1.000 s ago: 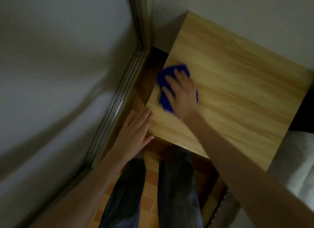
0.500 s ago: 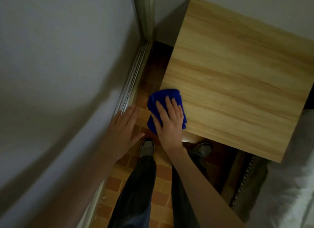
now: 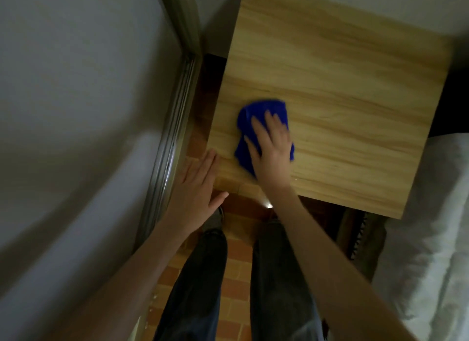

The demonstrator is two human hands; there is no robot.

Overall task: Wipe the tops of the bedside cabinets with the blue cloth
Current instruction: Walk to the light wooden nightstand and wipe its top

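Note:
A light wooden bedside cabinet [image 3: 342, 91] fills the upper right of the head view. A crumpled blue cloth [image 3: 261, 112] lies on its top, near the front left corner. My right hand [image 3: 272, 147] lies flat on the cloth and presses it to the wood, fingers spread and pointing away from me. My left hand [image 3: 196, 188] is flat and holds nothing; its fingertips rest at the cabinet's front left corner. Much of the cloth is hidden under my right hand.
A pale wall or sliding door with a metal track [image 3: 170, 142] runs along the left. White bedding [image 3: 436, 226] lies at the right, beside the cabinet. My legs in dark trousers [image 3: 279, 290] stand on orange-brown floor tiles [image 3: 236, 277]. A dark narrow gap separates cabinet and track.
My right hand has slid the cloth from the cabinet's front left edge back onto the top, further right and inward. My left hand has come up to the cabinet's corner.

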